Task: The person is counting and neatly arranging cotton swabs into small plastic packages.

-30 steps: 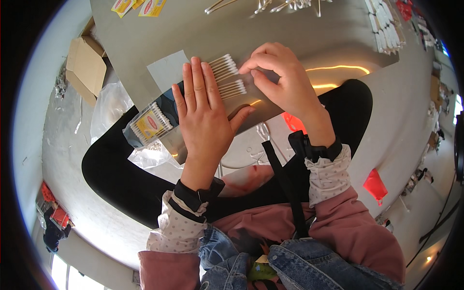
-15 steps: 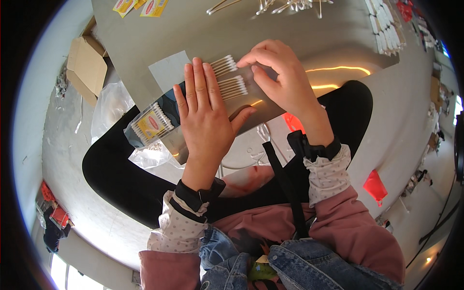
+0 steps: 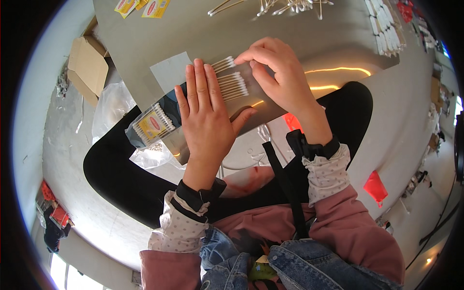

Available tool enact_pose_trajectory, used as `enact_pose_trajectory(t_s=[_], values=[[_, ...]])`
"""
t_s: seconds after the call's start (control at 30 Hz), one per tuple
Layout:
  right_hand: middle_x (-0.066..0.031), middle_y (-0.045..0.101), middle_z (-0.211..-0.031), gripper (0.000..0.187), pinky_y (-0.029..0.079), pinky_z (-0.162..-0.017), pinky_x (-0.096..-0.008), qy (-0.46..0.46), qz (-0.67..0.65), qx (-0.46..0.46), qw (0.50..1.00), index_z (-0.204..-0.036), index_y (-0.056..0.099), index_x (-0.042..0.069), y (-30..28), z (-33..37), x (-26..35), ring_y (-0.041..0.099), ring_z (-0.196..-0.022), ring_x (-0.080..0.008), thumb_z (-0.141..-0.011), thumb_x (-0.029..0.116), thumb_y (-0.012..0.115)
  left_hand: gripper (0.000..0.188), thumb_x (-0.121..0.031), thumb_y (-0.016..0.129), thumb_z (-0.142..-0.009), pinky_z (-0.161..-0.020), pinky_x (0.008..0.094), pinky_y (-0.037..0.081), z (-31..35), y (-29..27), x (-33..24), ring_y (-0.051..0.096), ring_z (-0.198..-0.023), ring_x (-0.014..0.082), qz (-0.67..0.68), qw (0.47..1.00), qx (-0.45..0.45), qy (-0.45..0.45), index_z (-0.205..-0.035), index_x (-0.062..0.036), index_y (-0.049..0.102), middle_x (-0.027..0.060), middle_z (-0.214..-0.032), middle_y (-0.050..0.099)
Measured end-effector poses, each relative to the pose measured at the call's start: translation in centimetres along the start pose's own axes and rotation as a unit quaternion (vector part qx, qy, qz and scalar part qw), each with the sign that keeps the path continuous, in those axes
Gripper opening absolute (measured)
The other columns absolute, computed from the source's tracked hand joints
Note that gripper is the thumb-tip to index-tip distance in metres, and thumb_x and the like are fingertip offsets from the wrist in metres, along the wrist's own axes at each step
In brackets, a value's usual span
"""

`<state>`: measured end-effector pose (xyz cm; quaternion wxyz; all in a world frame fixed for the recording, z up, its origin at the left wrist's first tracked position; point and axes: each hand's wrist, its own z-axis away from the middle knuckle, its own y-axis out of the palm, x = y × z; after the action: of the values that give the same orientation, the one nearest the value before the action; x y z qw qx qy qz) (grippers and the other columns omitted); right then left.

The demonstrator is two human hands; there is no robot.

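Observation:
My left hand (image 3: 205,111) lies flat with its fingers stretched out over a row of cotton swabs, hiding their left ends. To the right of its fingers, the white tips show in two groups: a smaller upper group (image 3: 223,64) and a larger lower group (image 3: 233,87), with a narrow gap between. My right hand (image 3: 275,70) holds nothing that I can see; its index fingertip touches or nearly touches the tips of the upper group. Its thumb stands apart from the index finger. Left of my left hand sits a clear pack of cotton swabs (image 3: 153,124) with a yellow label.
A pale paper square (image 3: 170,71) lies on the metal tabletop (image 3: 290,34). Loose swabs (image 3: 295,6) are heaped at the far edge, with yellow labels (image 3: 154,7) at far left and bundled swabs (image 3: 385,29) at far right. A cardboard box (image 3: 88,65) stands left of the table.
The gap between the swab groups has shifted upward; the lower group looks larger and the upper one smaller. My right index finger has moved slightly up and left. My left hand stays nearly in place.

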<state>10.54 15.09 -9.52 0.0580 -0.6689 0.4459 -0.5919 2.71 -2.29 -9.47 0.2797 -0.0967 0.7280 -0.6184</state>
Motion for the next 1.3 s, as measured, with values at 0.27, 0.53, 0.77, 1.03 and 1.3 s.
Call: enact_pose_trajectory(t_s=[0.27, 0.53, 0.77, 1.03, 1.3], values=[[-0.0017, 0.062, -0.087, 0.022, 0.045, -0.081, -0.0389, -0.021, 0.036, 0.017, 0.999, -0.093, 0.07, 0.014, -0.01, 0.04, -0.13, 0.06, -0.085, -0.0249, -0.08, -0.003, 0.064, 0.111, -0.066, 0.068, -0.079, -0.12, 0.0567, 0.022, 0.04, -0.11, 0.09, 0.026, -0.152, 0.0363, 0.007, 1.0, 0.0, -0.001, -0.154, 0.0067, 0.03, 0.0234, -0.162, 0.029], [-0.0027, 0.061, -0.087, 0.029, 0.047, -0.08, -0.0393, -0.022, 0.037, -0.014, 0.999, -0.1, 0.072, 0.015, 0.24, -0.31, 0.06, 0.06, -0.086, -0.0253, -0.08, -0.004, 0.064, 0.111, -0.065, 0.07, -0.079, -0.12, 0.0576, 0.022, 0.0, -0.09, 0.03, 0.026, -0.152, 0.0362, 0.012, 1.0, 0.0, -0.002, -0.154, 0.0065, 0.03, 0.0233, -0.162, 0.028], [-0.0019, 0.061, -0.087, 0.029, 0.047, -0.08, -0.0385, -0.019, 0.05, -0.01, 0.999, -0.099, 0.073, 0.015, 0.2, -0.24, 0.34, 0.06, -0.086, -0.0244, -0.078, -0.004, 0.065, 0.111, -0.065, 0.07, -0.078, -0.12, 0.0576, 0.022, 0.04, -0.04, 0.07, 0.026, -0.152, 0.036, 0.009, 1.0, -0.004, -0.002, -0.154, 0.0062, 0.03, 0.0227, -0.163, 0.029], [-0.0014, 0.061, -0.088, 0.031, 0.047, -0.081, -0.0391, -0.02, 0.052, -0.006, 0.998, -0.1, 0.073, 0.016, 0.19, -0.16, 0.3, 0.06, -0.087, -0.024, -0.077, -0.004, 0.065, 0.111, -0.065, 0.07, -0.078, -0.12, 0.0573, 0.023, 0.06, 0.07, 0.06, 0.026, -0.152, 0.0357, 0.005, 1.0, -0.006, -0.001, -0.154, 0.0058, 0.03, 0.0224, -0.163, 0.029], [-0.0013, 0.061, -0.087, 0.032, 0.046, -0.081, -0.0394, -0.019, 0.047, -0.005, 0.999, -0.1, 0.073, 0.017, 0.14, -0.07, 0.33, 0.06, -0.087, -0.0239, -0.078, -0.003, 0.064, 0.11, -0.066, 0.07, -0.079, -0.121, 0.0574, 0.021, 0.12, 0.16, 0.15, 0.027, -0.152, 0.0358, 0.017, 1.0, -0.011, -0.002, -0.154, 0.0051, 0.031, 0.022, -0.162, 0.031]])
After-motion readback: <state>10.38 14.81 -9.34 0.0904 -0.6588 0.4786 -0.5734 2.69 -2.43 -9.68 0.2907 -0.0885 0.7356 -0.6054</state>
